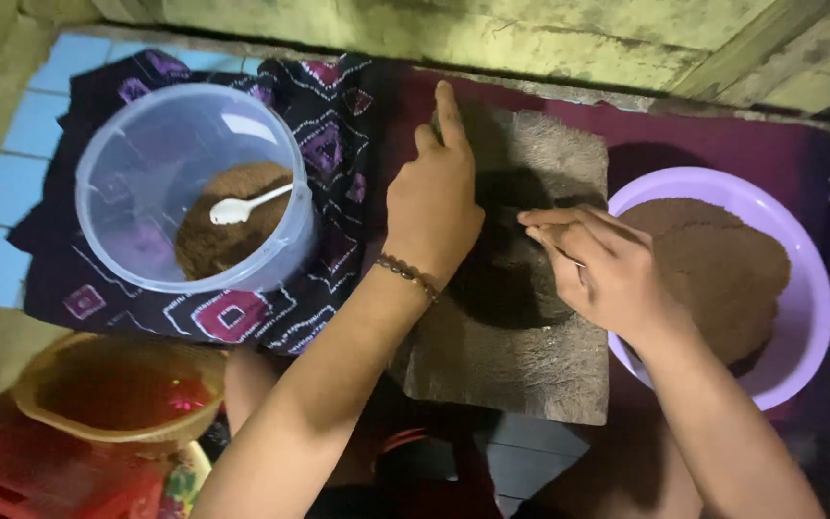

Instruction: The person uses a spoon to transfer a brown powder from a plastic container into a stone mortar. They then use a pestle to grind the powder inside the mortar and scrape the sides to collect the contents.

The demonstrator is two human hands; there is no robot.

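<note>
A grey stone slab [530, 375] lies in front of me with a dark round flattened mass [506, 288] on it. My left hand [434, 197] rests flat on the slab's far left part, fingers pointing away, a bead bracelet on the wrist. My right hand [598, 264] hovers over the dark mass with fingers stretched left, touching its right edge. Whether it holds anything between the fingers I cannot tell.
A clear plastic tub [146, 173] at left holds brown powder and a white spoon [242, 207]. A lilac bowl [799, 317] at right holds a heap of brown powder. A dark patterned cloth [338, 144] lies beneath. A yellowish bowl of red liquid [117, 389] stands lower left.
</note>
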